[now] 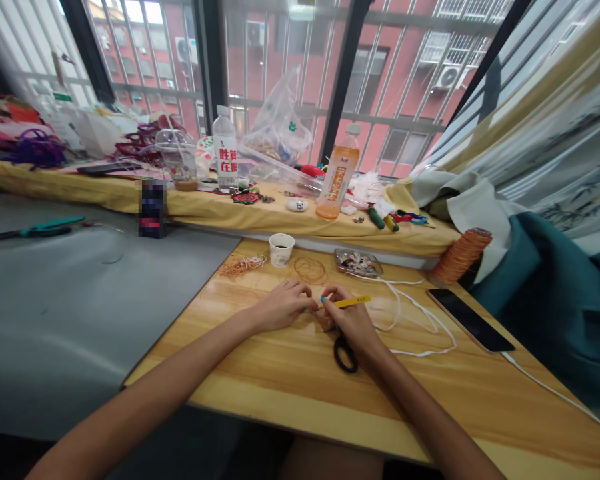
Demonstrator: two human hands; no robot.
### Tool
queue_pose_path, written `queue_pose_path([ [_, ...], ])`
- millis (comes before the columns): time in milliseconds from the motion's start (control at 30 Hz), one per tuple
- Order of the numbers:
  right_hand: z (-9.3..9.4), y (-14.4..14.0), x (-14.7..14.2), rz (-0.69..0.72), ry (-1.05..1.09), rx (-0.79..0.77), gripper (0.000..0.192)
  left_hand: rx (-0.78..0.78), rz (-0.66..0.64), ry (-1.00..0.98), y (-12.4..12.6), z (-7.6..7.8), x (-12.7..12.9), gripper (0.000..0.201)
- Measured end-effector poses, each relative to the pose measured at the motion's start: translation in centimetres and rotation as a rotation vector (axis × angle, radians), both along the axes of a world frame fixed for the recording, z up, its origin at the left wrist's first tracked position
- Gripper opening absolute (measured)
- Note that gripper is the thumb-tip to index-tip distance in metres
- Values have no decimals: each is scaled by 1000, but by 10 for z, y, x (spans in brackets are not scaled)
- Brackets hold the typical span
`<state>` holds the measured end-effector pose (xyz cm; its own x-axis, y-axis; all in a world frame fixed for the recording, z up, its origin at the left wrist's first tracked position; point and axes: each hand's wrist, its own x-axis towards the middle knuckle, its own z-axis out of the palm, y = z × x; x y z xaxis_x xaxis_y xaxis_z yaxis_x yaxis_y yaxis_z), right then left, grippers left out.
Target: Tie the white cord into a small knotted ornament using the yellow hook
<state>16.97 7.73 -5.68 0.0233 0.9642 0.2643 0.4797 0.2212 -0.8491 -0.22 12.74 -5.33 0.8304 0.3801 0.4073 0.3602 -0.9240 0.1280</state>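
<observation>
My right hand point(350, 320) grips a yellow tool point(350, 302) like a pen, its tip pointing left toward my left hand point(283, 305). The left fingers are pinched together at that tip; what they pinch is too small to see. Both hands rest on a wooden board point(280, 373). A black scissors handle point(345, 355) lies under my right wrist. A loose coil of thin orange thread point(310, 270) lies just beyond the hands.
A small paper cup point(282, 249), frayed orange thread point(240, 266), a tray of small bits point(357, 262), a white cord point(410, 313), a phone point(470, 320) and an orange thread spool point(461, 255) surround them. Two bottles point(226, 150) point(337, 175) stand on the cluttered yellow sill.
</observation>
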Motion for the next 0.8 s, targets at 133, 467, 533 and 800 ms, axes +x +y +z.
queue_pose_path([
  [133, 2, -1, -3, -13, -13, -1, 9, -5, 8, -21, 0, -2, 3, 24],
  [467, 7, -7, -11, 13, -297, 158, 9, -37, 35, -95, 0, -10, 13, 16],
  [533, 8, -8, -9, 58, -343, 181, 10, -72, 23, -95, 2, -10, 12, 17],
  [800, 18, -6, 3, -33, -147, 113, 12, -101, 21, -73, 2, -7, 8, 13],
])
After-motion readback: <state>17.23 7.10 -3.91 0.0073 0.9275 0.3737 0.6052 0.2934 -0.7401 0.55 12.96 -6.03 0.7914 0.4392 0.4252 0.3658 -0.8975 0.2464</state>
